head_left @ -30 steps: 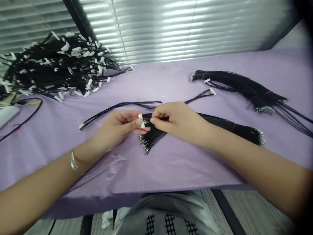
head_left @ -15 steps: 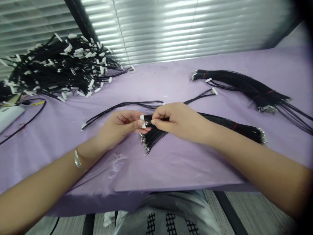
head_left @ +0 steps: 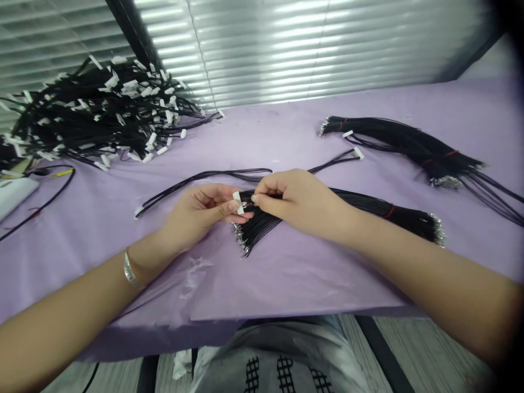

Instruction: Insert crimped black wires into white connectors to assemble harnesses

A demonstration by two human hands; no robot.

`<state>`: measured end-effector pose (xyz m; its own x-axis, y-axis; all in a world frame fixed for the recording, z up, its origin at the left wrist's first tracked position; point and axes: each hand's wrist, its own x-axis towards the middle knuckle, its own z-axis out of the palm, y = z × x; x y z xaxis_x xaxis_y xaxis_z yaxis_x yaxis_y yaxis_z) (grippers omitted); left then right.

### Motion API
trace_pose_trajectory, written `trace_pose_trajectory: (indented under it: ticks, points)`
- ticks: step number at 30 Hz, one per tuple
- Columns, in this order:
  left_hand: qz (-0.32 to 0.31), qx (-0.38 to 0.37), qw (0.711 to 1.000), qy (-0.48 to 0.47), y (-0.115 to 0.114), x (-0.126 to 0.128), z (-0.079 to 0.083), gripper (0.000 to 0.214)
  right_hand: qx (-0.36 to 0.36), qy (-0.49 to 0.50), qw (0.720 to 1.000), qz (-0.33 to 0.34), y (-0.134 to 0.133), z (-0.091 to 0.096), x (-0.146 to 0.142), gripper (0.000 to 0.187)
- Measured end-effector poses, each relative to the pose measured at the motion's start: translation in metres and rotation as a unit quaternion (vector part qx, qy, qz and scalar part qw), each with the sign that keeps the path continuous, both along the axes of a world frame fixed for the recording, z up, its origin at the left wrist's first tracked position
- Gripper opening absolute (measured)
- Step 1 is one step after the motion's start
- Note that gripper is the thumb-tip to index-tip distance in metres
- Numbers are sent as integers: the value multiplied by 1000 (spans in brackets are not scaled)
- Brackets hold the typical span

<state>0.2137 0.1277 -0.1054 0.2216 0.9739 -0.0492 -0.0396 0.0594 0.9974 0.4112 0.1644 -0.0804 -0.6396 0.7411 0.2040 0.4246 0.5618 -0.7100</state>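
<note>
My left hand (head_left: pixel 200 213) pinches a small white connector (head_left: pixel 237 202) between thumb and fingers. My right hand (head_left: pixel 297 199) is closed in a pinch on thin black wire right against that connector's right side. Under both hands lies a bundle of black wires (head_left: pixel 368 210) with metal-tipped ends, tied with a red band. Behind the hands lies a finished black wire (head_left: pixel 204 177) with white connectors on its ends.
A large heap of black wires with white connectors (head_left: pixel 94 114) fills the back left. Another tied bundle of black wires (head_left: pixel 409 144) lies at the back right. The purple table cover (head_left: pixel 266 284) ends near my lap. A white object (head_left: pixel 14 191) sits at the far left.
Nothing has visibly changed apart from slight shifts of the hands and the view.
</note>
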Motion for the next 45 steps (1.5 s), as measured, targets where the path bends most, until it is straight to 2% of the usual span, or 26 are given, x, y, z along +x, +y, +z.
trace_pose_trajectory:
  ticks: [8, 16, 21, 25, 30, 38, 45]
  points:
    - [4, 6, 1000, -11, 0, 1, -1, 11, -12, 16, 999, 26, 3, -1, 2, 18]
    - [6, 16, 1000, -20, -1, 2, 0, 9, 6, 11, 1000, 25, 1, -4, 0, 23]
    - [25, 22, 999, -28, 1, 3, -1, 10, 16, 36, 999, -8, -2, -8, -3, 19]
    - [32, 21, 999, -39, 1, 3, -2, 10, -11, 65, 997, -40, -1, -13, -6, 15]
    - [34, 24, 998, -57, 1, 2, -2, 11, -28, 54, 998, -6, 1, -13, -6, 17]
    - [19, 12, 999, -43, 2, 1, -3, 10, -29, 65, 997, 7, 3, -12, -4, 19]
    - [2, 12, 999, -35, 1, 0, -4, 9, 7, 68, 998, 9, 0, -14, -6, 18]
